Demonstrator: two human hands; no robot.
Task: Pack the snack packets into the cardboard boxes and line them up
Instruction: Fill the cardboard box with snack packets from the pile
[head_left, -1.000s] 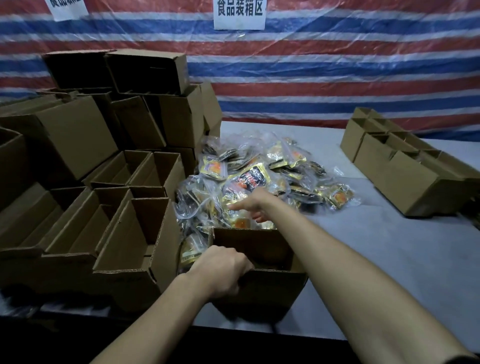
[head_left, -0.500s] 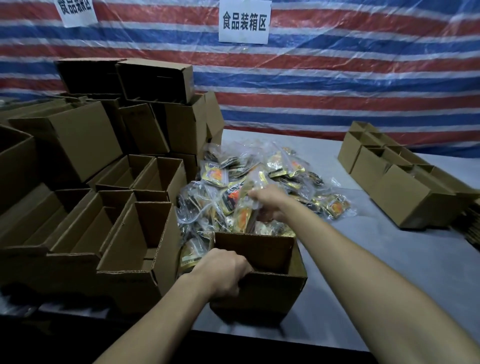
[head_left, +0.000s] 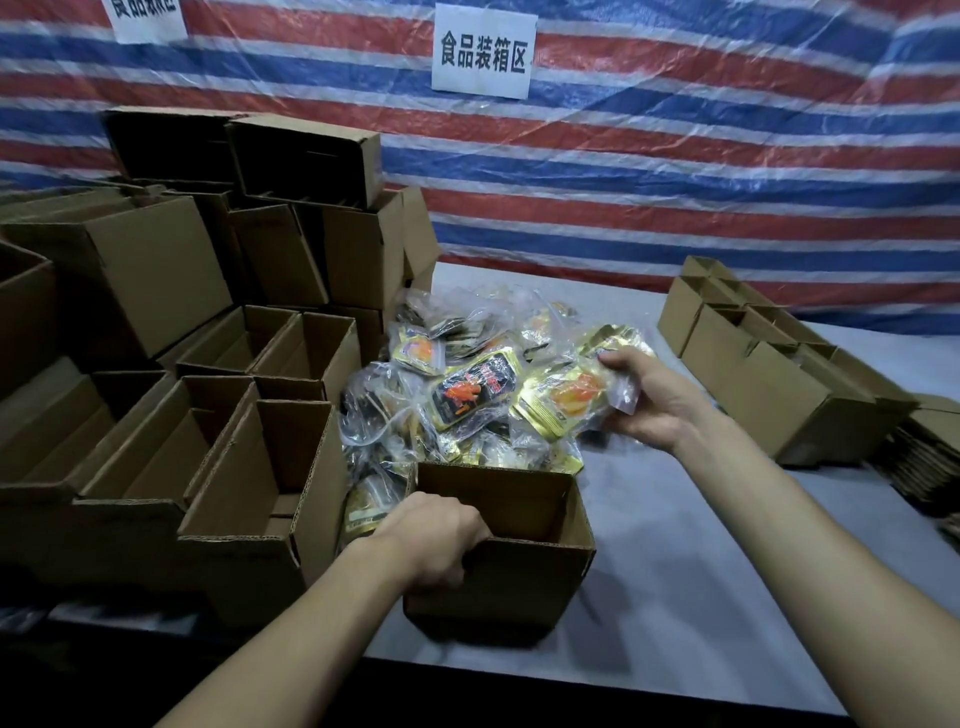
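An open cardboard box stands near the table's front edge, and my left hand grips its near left rim. Just behind the box lies a heap of snack packets in clear plastic, gold and black. My right hand is lifted over the heap's right side and holds a clear bag of gold packets with an orange picture. The inside of the box looks dark and I cannot see any packet in it.
Many open empty cardboard boxes are stacked on the left, up against the held box. A row of boxes stands at the right, with flat cardboard beside it. Grey table; striped tarp wall with a sign behind.
My right hand went from reaching into the heap to lifting a bag of gold packets up and to the right. My left hand stayed on the box rim.
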